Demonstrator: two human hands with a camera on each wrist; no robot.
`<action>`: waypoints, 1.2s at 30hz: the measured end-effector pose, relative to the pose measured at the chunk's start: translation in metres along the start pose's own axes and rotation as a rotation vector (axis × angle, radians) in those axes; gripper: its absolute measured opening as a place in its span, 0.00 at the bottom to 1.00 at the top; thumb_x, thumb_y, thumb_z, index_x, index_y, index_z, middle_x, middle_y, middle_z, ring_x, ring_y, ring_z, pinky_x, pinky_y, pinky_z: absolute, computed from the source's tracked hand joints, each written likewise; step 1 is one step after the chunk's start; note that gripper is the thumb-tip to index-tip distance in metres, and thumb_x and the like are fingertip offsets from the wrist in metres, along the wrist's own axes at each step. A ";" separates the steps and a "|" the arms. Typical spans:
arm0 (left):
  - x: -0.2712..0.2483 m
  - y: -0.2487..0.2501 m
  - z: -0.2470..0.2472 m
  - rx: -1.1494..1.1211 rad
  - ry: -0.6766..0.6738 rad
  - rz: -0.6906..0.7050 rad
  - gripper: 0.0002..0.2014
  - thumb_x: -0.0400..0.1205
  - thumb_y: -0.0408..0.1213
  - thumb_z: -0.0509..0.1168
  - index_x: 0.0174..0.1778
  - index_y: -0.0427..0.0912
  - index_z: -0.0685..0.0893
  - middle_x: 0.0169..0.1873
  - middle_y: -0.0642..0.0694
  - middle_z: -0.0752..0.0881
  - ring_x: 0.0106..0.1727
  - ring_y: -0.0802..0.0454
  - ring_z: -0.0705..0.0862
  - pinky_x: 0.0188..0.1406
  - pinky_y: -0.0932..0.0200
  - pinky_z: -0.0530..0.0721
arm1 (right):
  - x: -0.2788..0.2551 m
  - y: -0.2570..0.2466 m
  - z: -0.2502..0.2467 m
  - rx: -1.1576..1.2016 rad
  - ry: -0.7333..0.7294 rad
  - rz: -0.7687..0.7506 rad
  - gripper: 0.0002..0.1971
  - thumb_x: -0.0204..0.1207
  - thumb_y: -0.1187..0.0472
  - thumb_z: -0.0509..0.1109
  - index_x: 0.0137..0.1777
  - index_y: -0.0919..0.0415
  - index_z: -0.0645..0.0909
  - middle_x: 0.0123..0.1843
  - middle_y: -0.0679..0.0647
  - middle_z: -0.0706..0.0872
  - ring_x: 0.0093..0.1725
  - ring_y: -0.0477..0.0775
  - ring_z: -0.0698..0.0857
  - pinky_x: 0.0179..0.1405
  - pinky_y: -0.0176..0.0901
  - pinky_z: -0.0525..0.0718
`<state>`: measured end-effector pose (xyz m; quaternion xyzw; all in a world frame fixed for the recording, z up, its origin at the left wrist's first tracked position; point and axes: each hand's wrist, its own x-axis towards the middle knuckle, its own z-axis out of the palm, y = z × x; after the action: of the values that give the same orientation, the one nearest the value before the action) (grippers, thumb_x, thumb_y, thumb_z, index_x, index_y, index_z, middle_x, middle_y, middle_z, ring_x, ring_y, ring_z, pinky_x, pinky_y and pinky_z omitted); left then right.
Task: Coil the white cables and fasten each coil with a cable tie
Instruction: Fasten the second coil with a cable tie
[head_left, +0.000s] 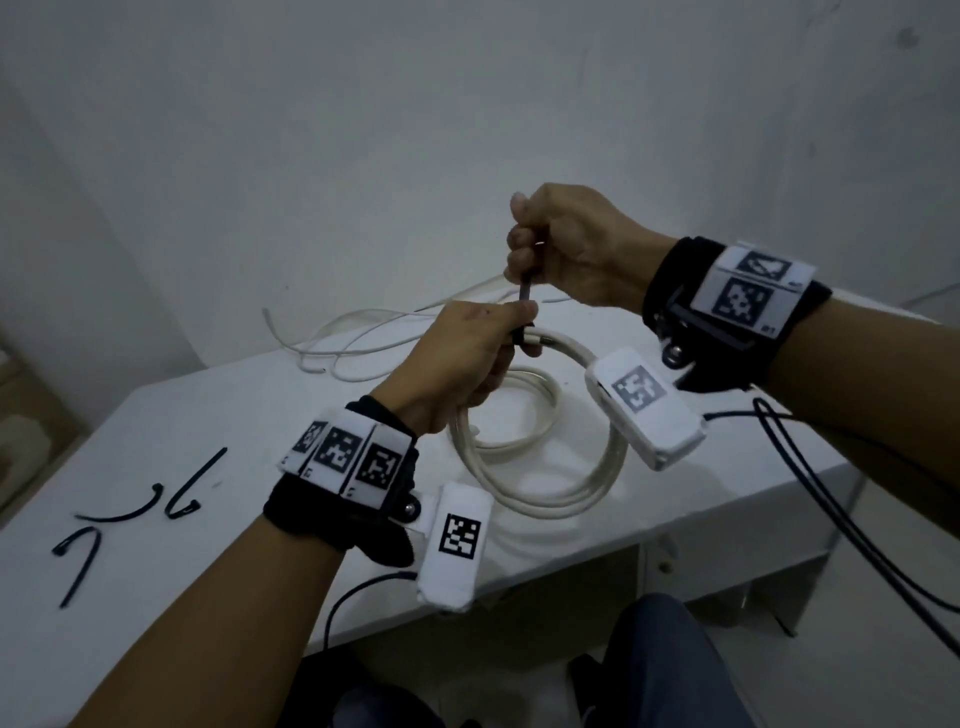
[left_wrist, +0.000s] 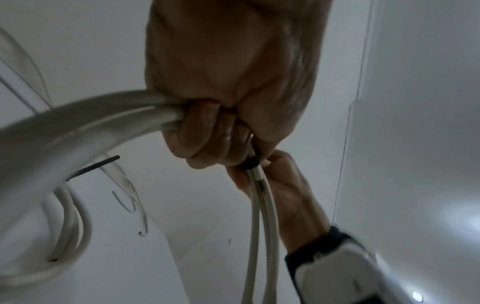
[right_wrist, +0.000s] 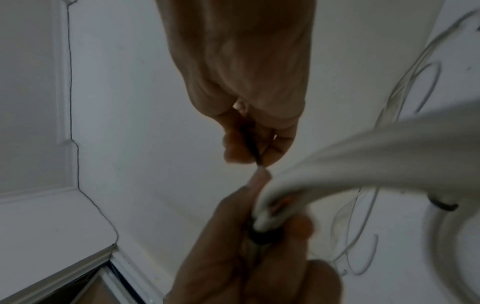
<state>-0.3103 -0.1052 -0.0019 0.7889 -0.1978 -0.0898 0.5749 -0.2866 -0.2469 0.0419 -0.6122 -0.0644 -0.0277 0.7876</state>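
Observation:
A coil of white cable (head_left: 540, 467) hangs above the white table (head_left: 218, 415), gripped at its top by my left hand (head_left: 467, 358). A black cable tie (head_left: 523, 306) wraps the bundle beside my left thumb, and its tail runs up into my right hand (head_left: 550, 249), which grips it in curled fingers just above. In the left wrist view my fingers (left_wrist: 207, 135) curl round the cable bundle (left_wrist: 85, 127) with the tie's black band (left_wrist: 249, 163) just past them. In the right wrist view my right fingertips (right_wrist: 233, 154) pinch the tie's tail (right_wrist: 253, 148) over the blurred coil (right_wrist: 363, 162).
Loose white cables (head_left: 353, 338) lie tangled at the table's far edge near the wall. Several spare black cable ties (head_left: 130, 514) lie on the table's left part. Dark cords (head_left: 831, 504) hang from my right wrist past the table's right edge.

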 end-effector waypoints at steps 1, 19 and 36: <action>0.001 0.001 -0.002 -0.034 0.004 -0.032 0.20 0.86 0.44 0.60 0.29 0.40 0.81 0.15 0.54 0.62 0.16 0.58 0.56 0.15 0.68 0.54 | -0.004 0.003 -0.006 -0.056 -0.027 -0.024 0.11 0.85 0.59 0.57 0.40 0.59 0.72 0.31 0.54 0.81 0.28 0.52 0.82 0.40 0.48 0.84; 0.026 -0.053 -0.042 -0.199 0.279 -0.228 0.04 0.82 0.26 0.65 0.49 0.30 0.82 0.40 0.35 0.82 0.40 0.45 0.83 0.43 0.54 0.84 | -0.027 0.084 -0.048 -0.270 -0.015 0.046 0.11 0.82 0.68 0.63 0.62 0.71 0.75 0.35 0.64 0.82 0.24 0.56 0.85 0.22 0.49 0.87; 0.056 -0.111 -0.030 0.517 0.260 -0.217 0.08 0.73 0.23 0.69 0.43 0.39 0.86 0.43 0.40 0.86 0.47 0.44 0.86 0.48 0.54 0.85 | 0.043 0.123 -0.041 -1.109 0.029 0.243 0.16 0.75 0.75 0.61 0.62 0.77 0.79 0.55 0.71 0.85 0.43 0.69 0.89 0.34 0.52 0.90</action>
<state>-0.2254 -0.0737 -0.0918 0.9303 -0.0536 0.0044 0.3628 -0.2257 -0.2547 -0.0805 -0.9367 0.0412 0.0250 0.3468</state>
